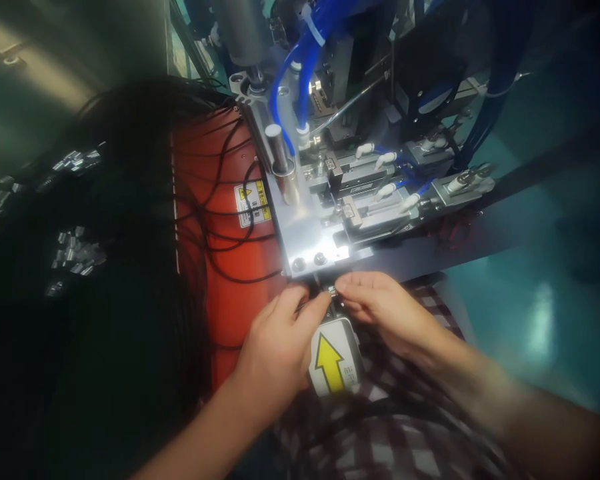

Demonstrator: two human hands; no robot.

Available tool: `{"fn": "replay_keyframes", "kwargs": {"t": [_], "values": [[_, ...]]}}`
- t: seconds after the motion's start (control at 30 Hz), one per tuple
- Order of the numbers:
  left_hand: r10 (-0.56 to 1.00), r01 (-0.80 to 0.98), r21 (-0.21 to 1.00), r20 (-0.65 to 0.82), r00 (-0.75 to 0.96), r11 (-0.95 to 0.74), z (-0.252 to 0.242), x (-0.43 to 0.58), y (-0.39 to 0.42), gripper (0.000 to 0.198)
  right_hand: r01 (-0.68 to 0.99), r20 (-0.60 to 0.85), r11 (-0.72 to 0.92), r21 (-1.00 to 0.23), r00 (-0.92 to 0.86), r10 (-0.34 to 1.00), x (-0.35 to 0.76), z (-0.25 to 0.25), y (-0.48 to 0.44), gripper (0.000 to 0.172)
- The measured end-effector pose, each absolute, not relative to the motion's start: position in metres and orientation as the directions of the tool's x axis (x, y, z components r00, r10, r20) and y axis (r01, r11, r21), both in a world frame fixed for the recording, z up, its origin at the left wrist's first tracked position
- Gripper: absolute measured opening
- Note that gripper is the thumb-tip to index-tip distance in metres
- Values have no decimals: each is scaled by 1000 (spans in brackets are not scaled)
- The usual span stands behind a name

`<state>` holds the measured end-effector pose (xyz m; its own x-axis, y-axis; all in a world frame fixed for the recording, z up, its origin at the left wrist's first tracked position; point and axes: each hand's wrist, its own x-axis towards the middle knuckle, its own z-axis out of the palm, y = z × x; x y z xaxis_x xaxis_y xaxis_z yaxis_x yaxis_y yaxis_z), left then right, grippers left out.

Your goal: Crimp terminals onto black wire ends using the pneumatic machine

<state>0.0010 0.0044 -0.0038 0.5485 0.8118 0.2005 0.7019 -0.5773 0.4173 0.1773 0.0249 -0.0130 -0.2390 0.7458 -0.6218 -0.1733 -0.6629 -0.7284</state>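
Note:
In the head view, my left hand (280,333) and my right hand (383,303) meet just in front of the machine's front plate. A small silvery metal piece (333,291) shows between their fingertips, too small to tell its kind. My left thumb and forefinger pinch it from the left, and my right fingers are closed at its other side. A thin dark line beside the fingers may be a cable. Right below the hands is a white box (325,380) with a yellow arrow (330,363). The metal front plate (307,233) lies just beyond my fingers.
Black cables (220,247) trail across a red surface (230,300) bearing a warning label (253,203). Small shiny metal pieces (77,252) lie heaped at the left. Pneumatic cylinders (375,217) with blue hoses (305,73) fill the machine. A checked cloth (405,427) covers my lap.

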Motion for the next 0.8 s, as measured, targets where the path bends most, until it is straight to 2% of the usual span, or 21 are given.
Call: {"fn": "replay_keyframes", "kwargs": {"t": [0.1, 0.27, 0.4, 0.47, 0.53, 0.8], "values": [[808, 705, 412, 156, 569, -577, -4, 0, 5, 38, -175, -633, -684, -708, -274, 724, 179, -12, 27, 38], [807, 701, 423, 148, 572, -574, -5, -1, 5, 39, -44, -546, -567, -823, -215, 810, 186, -15, 24, 30], [807, 701, 412, 189, 559, -582, -4, 0, 7, 35, 169, -395, -374, -912, -118, 911, 189, -25, 16, 29], [812, 710, 403, 194, 550, -577, -3, 0, 7, 34, 311, -298, -252, -916, -111, 948, 187, -28, 13, 33], [817, 715, 403, 191, 545, -571, -3, 0, 7, 34, 386, -233, -170, -907, -122, 965, 183, -29, 12, 32], [856, 696, 500, 255, 450, -515, -6, 0, 6, 24, 367, -58, 2, -930, -152, 987, 180, -34, 11, 20]]}}
